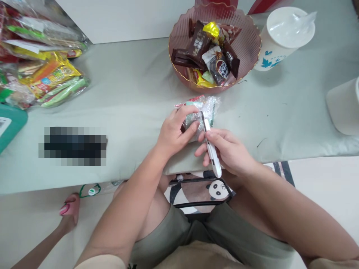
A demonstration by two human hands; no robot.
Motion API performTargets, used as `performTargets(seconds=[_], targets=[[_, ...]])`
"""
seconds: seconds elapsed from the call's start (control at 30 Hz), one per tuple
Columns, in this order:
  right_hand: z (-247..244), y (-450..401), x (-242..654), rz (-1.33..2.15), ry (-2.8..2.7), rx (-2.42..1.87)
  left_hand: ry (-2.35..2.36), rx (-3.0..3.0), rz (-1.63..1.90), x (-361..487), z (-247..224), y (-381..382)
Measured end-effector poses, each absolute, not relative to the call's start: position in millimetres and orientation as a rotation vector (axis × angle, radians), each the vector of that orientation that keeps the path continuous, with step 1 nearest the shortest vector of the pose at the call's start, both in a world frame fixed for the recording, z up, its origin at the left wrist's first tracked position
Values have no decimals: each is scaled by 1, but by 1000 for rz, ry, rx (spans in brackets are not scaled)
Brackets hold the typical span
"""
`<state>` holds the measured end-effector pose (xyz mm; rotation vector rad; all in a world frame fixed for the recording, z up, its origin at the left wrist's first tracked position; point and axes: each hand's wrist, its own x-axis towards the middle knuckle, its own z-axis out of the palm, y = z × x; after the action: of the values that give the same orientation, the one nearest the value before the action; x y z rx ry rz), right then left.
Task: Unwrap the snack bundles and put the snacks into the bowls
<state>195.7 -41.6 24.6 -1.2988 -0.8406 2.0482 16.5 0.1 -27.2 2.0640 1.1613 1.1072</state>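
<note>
My left hand grips a clear plastic-wrapped packet on the table, thumb and index finger on its near side and top. Red and green patches show through the crinkled wrap; its contents I cannot make out. My right hand is closed around a slim white utility knife, which slants up and to the left. The knife's dark tip meets or nearly meets the wrap beside my left fingertips. Just beyond the packet stands a pink ribbed bowl with a gold wavy rim, holding several wrapped snacks.
A white paper cup with clear plastic in it stands right of the bowl, another white cup nearer the right edge. Bagged snacks and a green container lie left. A dark blurred patch covers something on the table.
</note>
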Motion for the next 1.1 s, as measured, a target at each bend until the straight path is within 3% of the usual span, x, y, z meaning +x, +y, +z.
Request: performTargets(seconds=[1.1], targets=[[24,-57,181,2226,-762,-1406,1360,1958,1353,6,-33,6]])
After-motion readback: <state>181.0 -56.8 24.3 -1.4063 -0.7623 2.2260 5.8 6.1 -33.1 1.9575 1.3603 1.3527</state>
